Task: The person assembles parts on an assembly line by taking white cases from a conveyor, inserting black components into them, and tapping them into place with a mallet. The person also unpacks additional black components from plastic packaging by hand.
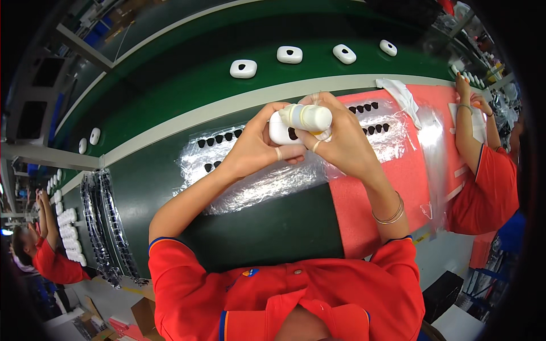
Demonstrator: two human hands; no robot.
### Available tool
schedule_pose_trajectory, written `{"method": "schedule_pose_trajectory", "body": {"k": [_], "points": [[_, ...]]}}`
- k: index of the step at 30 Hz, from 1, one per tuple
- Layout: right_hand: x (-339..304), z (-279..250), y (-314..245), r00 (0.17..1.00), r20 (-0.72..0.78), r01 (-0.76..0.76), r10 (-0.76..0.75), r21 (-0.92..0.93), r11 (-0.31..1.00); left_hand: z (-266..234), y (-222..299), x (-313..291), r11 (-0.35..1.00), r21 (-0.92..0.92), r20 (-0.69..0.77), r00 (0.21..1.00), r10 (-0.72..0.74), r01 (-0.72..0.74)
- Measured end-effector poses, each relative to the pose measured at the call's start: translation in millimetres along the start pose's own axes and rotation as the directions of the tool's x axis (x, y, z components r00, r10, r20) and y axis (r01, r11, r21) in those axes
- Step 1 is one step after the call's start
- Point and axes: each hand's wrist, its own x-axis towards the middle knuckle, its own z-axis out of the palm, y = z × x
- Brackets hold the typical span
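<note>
My left hand [254,146] is closed around a white rounded case [278,128] with a black patch on its face. In my right hand [348,139] is a stubby off-white cylinder [311,117] with a pale band, held across the case and hiding part of it. Whether the cylinder touches the case, I cannot tell. Pale finger covers show on some of my fingers. Below both hands lies a clear plastic sheet [267,190], with rows of small black pieces [219,138] to the left and more black pieces [375,129] to the right.
Beyond a pale rail, a green conveyor belt [182,85] carries several white cases [290,55]. A pink mat [364,210] and a white cloth [401,99] lie at right. Dark strips [105,221] and stacked white cases [69,233] stand left. Co-workers in red sit on both sides.
</note>
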Motion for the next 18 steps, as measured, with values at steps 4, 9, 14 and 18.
{"method": "schedule_pose_trajectory", "body": {"k": [4,9,14,18], "points": [[-0.6,-3.3,-7.7,0.997,-0.048,-0.055,0.054,-0.017,0.998,-6.7,4.3,-0.5,0.999,0.049,0.007,1.0,-0.012,0.012],[-3.8,2.8,-15.9,0.987,-0.021,0.16,-0.159,0.105,0.981,-15.1,-1.4,-0.9,0.998,0.055,-0.002,1.0,0.032,-0.031],[3.2,3.9,12.9,0.995,0.02,0.089,-0.101,0.324,0.942,-21.8,0.5,4.9,0.996,0.086,-0.034,0.999,-0.018,0.021],[8.3,-22.8,12.9,0.926,0.377,-0.338,-0.007,0.836,0.432,-92.7,-20.1,36.1,0.721,0.683,-0.252,0.888,0.384,-0.118]]}}
